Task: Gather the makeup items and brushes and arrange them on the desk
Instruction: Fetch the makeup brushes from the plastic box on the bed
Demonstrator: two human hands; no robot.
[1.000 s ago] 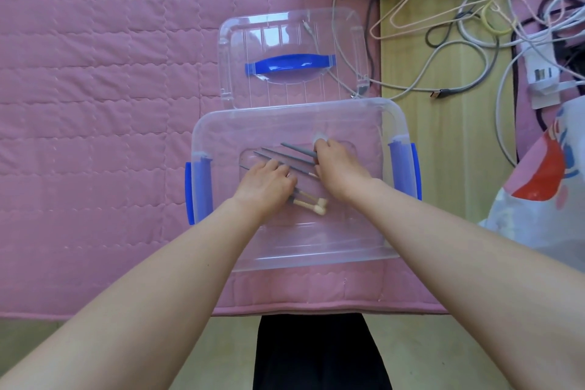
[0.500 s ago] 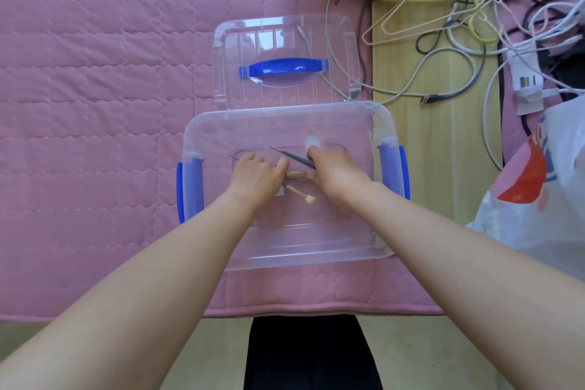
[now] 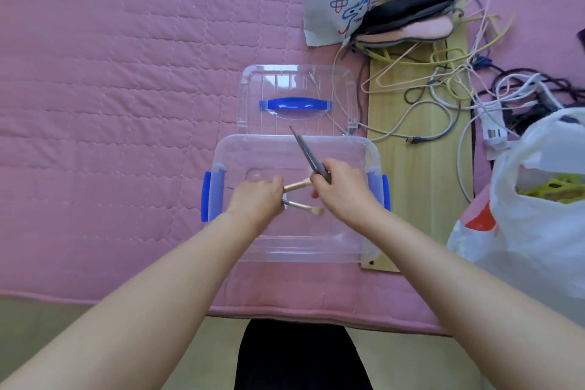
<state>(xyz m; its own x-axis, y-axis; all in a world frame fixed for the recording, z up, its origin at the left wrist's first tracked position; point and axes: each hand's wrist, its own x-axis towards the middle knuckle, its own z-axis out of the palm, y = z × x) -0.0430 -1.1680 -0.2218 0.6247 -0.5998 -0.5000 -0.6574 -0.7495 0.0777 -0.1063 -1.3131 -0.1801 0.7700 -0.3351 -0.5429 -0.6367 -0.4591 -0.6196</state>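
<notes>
Centrally, over the clear bin point(image 3: 294, 250), the left hand point(image 3: 253, 203) grips two pale-tipped brushes point(image 3: 304, 207), bristles pointing right; the right hand point(image 3: 343, 187) clasps grey handles point(image 3: 305, 149) angled up-left across the far rim. Lid point(image 3: 296, 101) lies just beyond; cables point(image 3: 443, 95) crowd the right, quilt point(image 3: 110, 104) spreads left.

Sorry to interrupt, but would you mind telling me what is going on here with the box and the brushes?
A person is lifting makeup brushes out of a clear plastic box on a pink quilt. The left hand holds two brushes with pale bristle tips pointing right. The right hand holds grey brush handles angled up and away. The box's lid, with a blue handle, lies just behind it.
</notes>
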